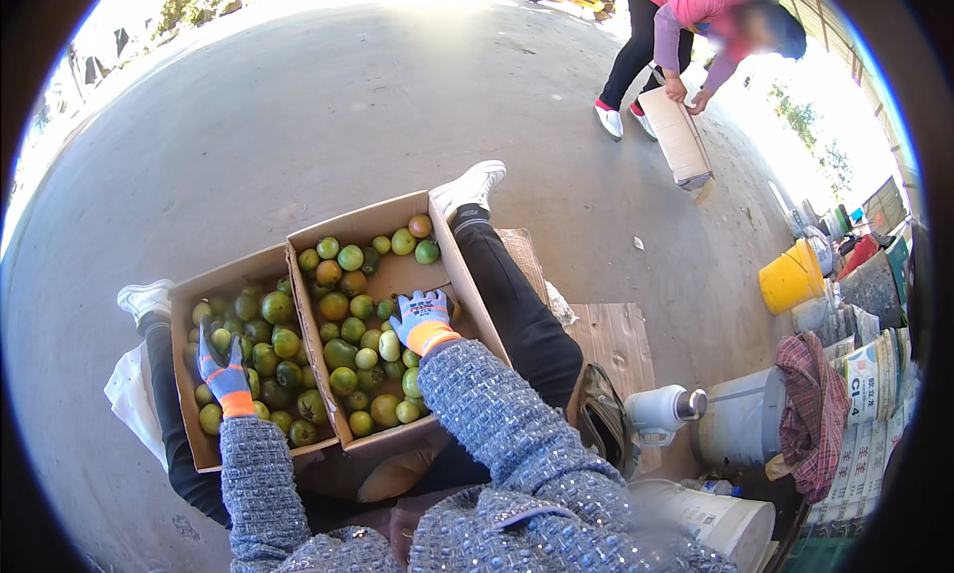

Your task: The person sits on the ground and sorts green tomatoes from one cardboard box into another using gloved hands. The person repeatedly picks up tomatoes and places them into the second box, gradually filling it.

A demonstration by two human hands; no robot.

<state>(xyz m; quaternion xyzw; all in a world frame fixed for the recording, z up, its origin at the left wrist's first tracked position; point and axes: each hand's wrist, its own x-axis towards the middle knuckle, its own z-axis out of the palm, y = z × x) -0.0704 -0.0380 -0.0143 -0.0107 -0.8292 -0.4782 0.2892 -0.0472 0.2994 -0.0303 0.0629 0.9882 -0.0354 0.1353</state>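
Two cardboard boxes stand side by side between my outstretched legs. The left box [185, 394] is filled with mostly green tomatoes [277, 307]. In the right box [463, 275] lie more green tomatoes [351, 258], some turning orange, and part of its cardboard bottom shows. My left hand [221, 373], in a grey-blue glove with orange lines, has its fingers and thumb around a pale green tomato [220, 340] in the left box. My right hand [422, 316], gloved alike, reaches palm down into the right box beside several tomatoes; its fingertips are hidden.
Ahead on the right, a person [686, 21] bends over a folded cardboard box [677, 137]. On my right are a white bottle [656, 413], an open bag [605, 416], a yellow bucket [791, 277], white buckets [734, 416] and a checked cloth [809, 409]. Flat cardboard [611, 334] lies on the concrete.
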